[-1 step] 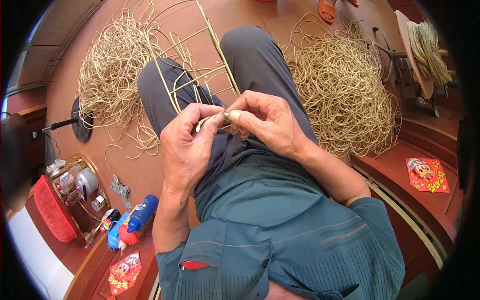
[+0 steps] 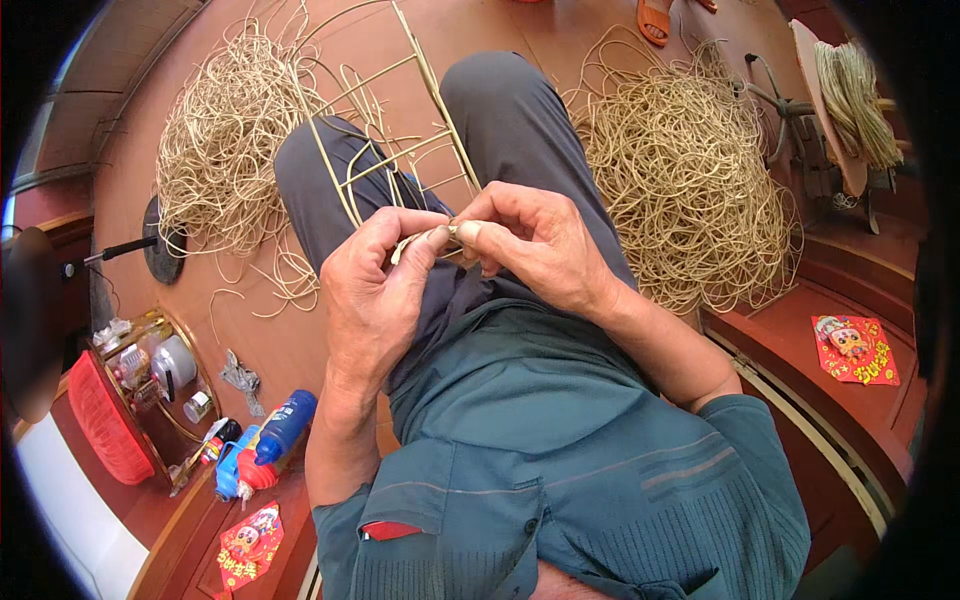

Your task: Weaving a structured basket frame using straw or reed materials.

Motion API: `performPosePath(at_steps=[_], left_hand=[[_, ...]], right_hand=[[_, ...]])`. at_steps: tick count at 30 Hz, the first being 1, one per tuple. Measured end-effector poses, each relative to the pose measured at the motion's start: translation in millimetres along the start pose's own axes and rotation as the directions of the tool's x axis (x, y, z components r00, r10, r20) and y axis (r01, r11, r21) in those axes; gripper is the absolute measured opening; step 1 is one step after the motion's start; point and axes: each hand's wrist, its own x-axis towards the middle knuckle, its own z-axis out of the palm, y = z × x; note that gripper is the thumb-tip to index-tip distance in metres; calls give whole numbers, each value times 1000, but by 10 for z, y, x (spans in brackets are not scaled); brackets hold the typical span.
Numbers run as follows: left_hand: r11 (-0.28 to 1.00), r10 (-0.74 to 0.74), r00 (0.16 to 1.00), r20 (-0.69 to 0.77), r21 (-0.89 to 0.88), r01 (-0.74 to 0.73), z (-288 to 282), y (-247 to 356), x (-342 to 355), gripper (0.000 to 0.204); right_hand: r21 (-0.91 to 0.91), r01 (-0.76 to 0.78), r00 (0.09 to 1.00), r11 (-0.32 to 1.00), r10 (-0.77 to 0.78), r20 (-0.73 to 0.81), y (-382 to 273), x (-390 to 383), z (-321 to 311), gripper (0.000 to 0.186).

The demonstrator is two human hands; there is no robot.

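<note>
Reddish-brown floor: tangled tan cord heap on left, denser cord heap on right, crumpled grey item lower left, orange slipper up top, dark round base beside left heap.

L hand & R hand v. close tog. — both in thumb-and-finger pinch, forearms apart

Teal short-sleeved shirt with pale chest stripes, dotted vertical lines, flapped pocket and dark button; dark grey trousers; left hand and right hand bare.
</note>
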Motion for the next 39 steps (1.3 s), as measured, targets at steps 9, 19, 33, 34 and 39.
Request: performPosePath(at_steps=[9,19,33,34,39], left_hand=[[957,239,968,-76,188,-222,-52,-110,134,11],[914,337,933,-131,285,-290,6,-33,150,13],[997,64,994,-85,-31,-67,-25,-144,115,24],[997,64,994,-86,-31,-67,-15,-151,126,24],[968,212,970,-123,162,-191,62,-75,181,19]], right_hand=[[38,61,995,997,-58,-79,78,73,15,18],[49,99,992,994,-95,-86,96,68,56,19],[61,15,1000,998,-16,10,133,80,118,22],[60,15,1000,998,-16,11,133,85,129,22],[124,81,996,989,-77,-32,174,89,117,21]])
